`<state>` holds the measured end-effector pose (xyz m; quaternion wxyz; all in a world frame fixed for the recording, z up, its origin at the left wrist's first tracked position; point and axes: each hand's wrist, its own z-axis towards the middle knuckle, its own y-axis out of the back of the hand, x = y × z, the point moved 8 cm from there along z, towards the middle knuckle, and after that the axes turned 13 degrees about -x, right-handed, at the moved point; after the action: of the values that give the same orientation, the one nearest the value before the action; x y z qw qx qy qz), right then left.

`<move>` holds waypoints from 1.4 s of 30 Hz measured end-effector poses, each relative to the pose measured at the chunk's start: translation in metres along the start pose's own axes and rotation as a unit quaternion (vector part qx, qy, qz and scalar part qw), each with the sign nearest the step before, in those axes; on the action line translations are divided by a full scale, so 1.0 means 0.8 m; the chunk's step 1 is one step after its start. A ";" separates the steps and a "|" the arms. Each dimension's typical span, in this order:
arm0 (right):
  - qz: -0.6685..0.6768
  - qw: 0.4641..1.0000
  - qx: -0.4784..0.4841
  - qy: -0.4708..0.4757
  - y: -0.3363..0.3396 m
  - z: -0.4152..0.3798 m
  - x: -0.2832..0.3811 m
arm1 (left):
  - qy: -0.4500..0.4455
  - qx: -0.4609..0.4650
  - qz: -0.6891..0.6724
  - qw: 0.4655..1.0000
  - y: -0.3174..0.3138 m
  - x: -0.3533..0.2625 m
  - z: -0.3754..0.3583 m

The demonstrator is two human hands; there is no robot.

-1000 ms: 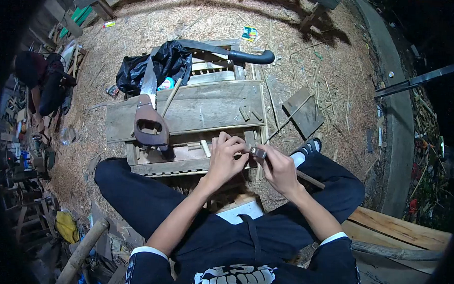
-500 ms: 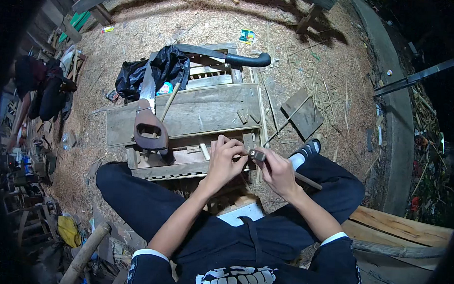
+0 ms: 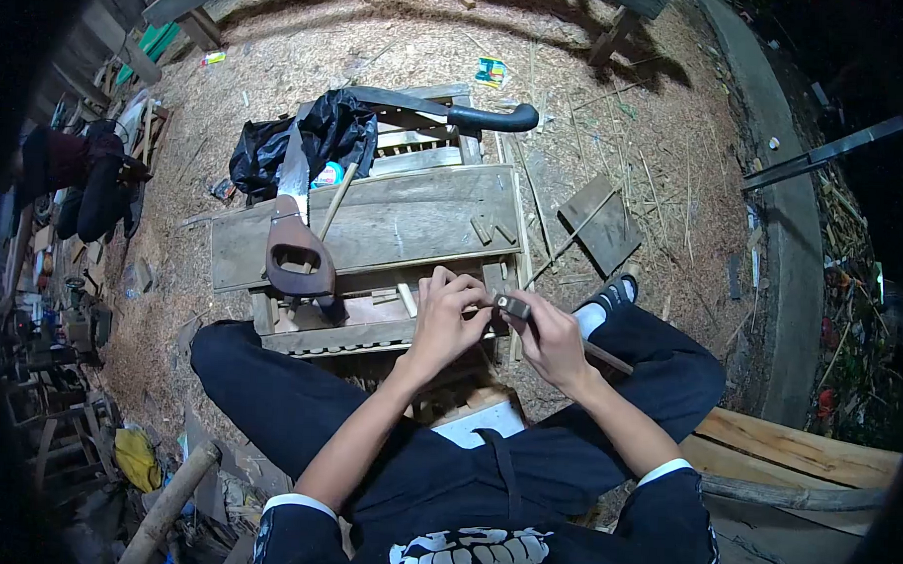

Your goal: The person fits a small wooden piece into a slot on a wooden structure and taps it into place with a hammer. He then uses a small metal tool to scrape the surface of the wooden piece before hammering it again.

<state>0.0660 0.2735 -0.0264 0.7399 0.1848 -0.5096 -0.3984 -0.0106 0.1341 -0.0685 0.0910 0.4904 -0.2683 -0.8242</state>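
Observation:
Close to the bench's near edge, my right hand (image 3: 552, 337) is closed around a hammer (image 3: 513, 306). The hammer's metal head points toward my left hand, and its wooden handle sticks out behind my wrist over my right leg. My left hand (image 3: 448, 317) is closed in a pinch right beside the hammer head; whatever its fingertips hold is too small to make out. Under both hands is the slatted side of a low wooden bench (image 3: 424, 216). A short pale stick (image 3: 407, 300) stands just left of my left hand.
A handsaw (image 3: 298, 252) and a thin stick (image 3: 339, 203) lie on the bench's left. Behind are a black plastic bag (image 3: 312, 143) and a long blade with a dark handle (image 3: 492, 117). Small wood pieces (image 3: 493, 230) lie on top. Another person (image 3: 92, 180) is at far left.
The hammer head has tilted slightly in my right hand, while my left hand keeps its place. The person at far left has shifted a little.

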 end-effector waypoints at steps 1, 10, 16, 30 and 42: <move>0.021 0.999 -0.035 0.017 0.011 0.004 0.008 | -0.002 -0.005 -0.001 1.000 0.001 0.001 0.001; 0.055 0.995 -0.078 0.005 0.022 0.007 0.015 | 0.009 0.002 0.007 1.000 0.004 0.004 -0.001; 0.020 1.000 -0.013 0.002 0.005 0.008 0.006 | 0.001 0.001 0.002 1.000 0.002 -0.001 0.002; 0.029 0.998 -0.001 -0.053 0.000 0.007 -0.003 | -0.005 0.003 0.000 1.000 0.001 0.002 0.002; 0.076 0.994 -0.049 -0.055 0.003 0.010 -0.003 | 0.012 0.010 -0.005 1.000 0.000 0.003 -0.001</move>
<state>0.0590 0.2781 -0.0230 0.7467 0.0865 -0.5421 -0.3755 -0.0108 0.1326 -0.0703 0.0854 0.5023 -0.2725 -0.8162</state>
